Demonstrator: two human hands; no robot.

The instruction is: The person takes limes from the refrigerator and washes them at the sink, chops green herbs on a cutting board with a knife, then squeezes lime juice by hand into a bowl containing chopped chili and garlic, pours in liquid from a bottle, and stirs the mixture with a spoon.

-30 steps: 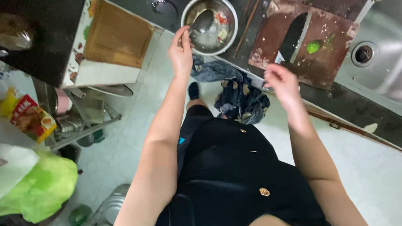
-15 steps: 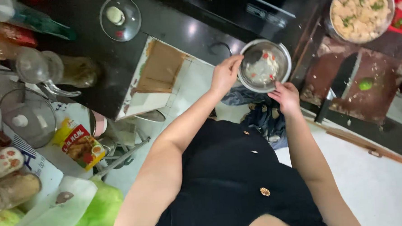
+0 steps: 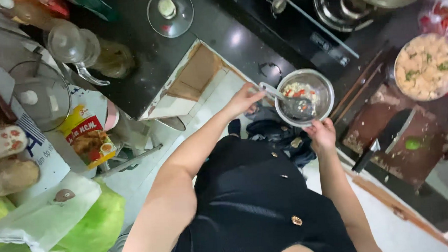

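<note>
Two bare hands at work over one small round steel bowl (image 3: pixel 306 97), which sits at the edge of the black stone counter (image 3: pixel 150 58), roughly 1 o'clock from the black buttoned garment (image 3: pixel 257 200). Left hand (image 3: pixel 243 101) — fingers closed around the pale handle of a metal spoon (image 3: pixel 286 100); spoon head rests inside the bowl, on a chopped mix of white and red bits. Right hand (image 3: pixel 322 136) — fingers curled narrow on the bowl's near rim at 5 o'clock, touching it.

Surroundings:
- Large round bowl of pale chopped food flecked with green (image 3: pixel 427 66), at 2 o'clock from the steel bowl, well apart.
- Dark brown wooden cutting board (image 3: pixel 391 144) at 4 o'clock — a black-handled knife (image 3: pixel 373 149) and a small green piece (image 3: pixel 412 144) lie on it.
- Clear glass lid with pale knob (image 3: pixel 170 12) at 10 o'clock, on the counter.
- Green plastic bag (image 3: pixel 95 225) at far lower left, 8 o'clock.
</note>
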